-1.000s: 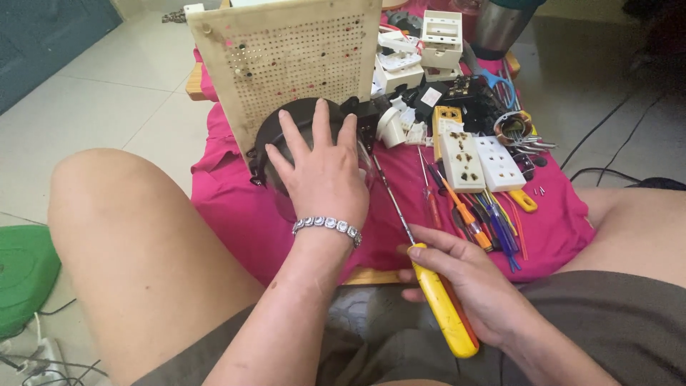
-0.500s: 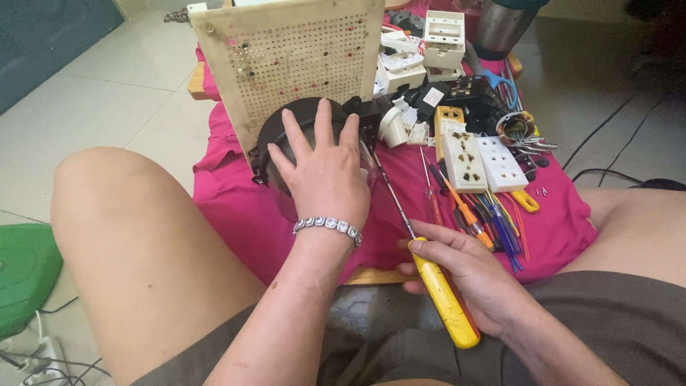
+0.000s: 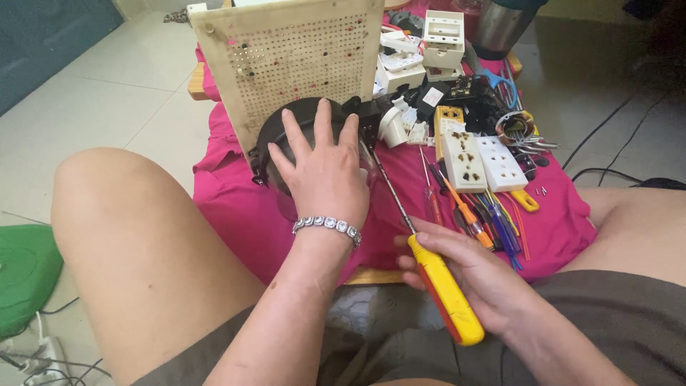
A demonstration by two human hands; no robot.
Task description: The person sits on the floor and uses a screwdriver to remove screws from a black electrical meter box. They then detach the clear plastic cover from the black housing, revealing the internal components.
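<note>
My left hand [image 3: 325, 171] lies flat, fingers spread, on a round black device [image 3: 282, 132] that rests on a pink cloth [image 3: 236, 207]. A beaded bracelet [image 3: 327, 225] circles that wrist. My right hand [image 3: 471, 275] grips the yellow and red handle of a long screwdriver [image 3: 439, 289]. Its metal shaft runs up and left, with the tip at the black device's right edge beside my left hand. A cream perforated board [image 3: 293, 53] stands upright just behind the device.
White socket strips [image 3: 482, 161], loose screwdrivers and coloured wires [image 3: 486, 214] lie on the cloth at right. White switch boxes [image 3: 443, 36], a metal flask [image 3: 500, 25] and black cables are farther back. My bare knees flank the low table; a green object [image 3: 25, 275] sits on the floor.
The hands and screwdriver keep nearly the same pose; the view has shifted only slightly.
</note>
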